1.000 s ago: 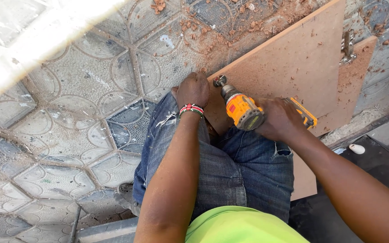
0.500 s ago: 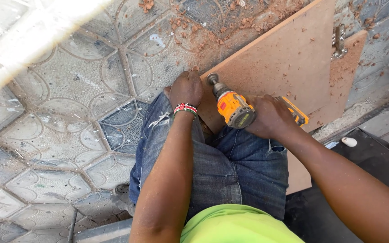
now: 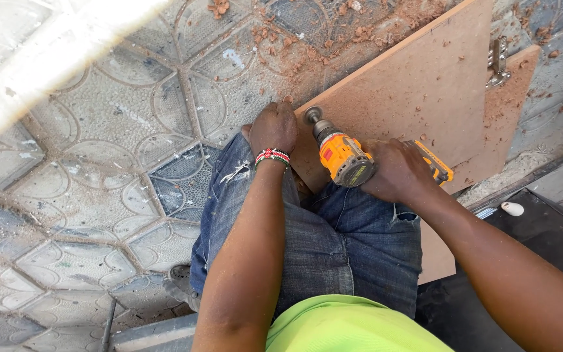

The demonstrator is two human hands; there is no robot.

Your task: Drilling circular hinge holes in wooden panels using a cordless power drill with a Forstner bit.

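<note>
Drill work here centres on a yellow-and-black cordless power drill [image 3: 345, 158], gripped by the right hand [image 3: 395, 173], whose fingers are wrapped tight round the handle, with the chuck pointing up and left onto the near edge of a flat brown fibreboard panel [image 3: 412, 91] dusted with shavings. That panel lies on the grey patterned paving [image 3: 86, 130] and runs back under the person's blue denim jeans [image 3: 333, 241]. The left hand [image 3: 274, 127], wearing a red, white and green beaded wristband [image 3: 272, 156], presses palm-down on the board's corner just beside the chuck, fingers curled over the edge; whether it pinches anything small there cannot be told. The main risk, as I judge it, is that closeness: should the bit skid or the board shift, the tip could catch those fingers or the knee below. Both forearms reach forward over the thighs, elbows bent, the right wrist cocked inward. A small metal hinge [image 3: 498, 62] sits at the far edge.
</note>
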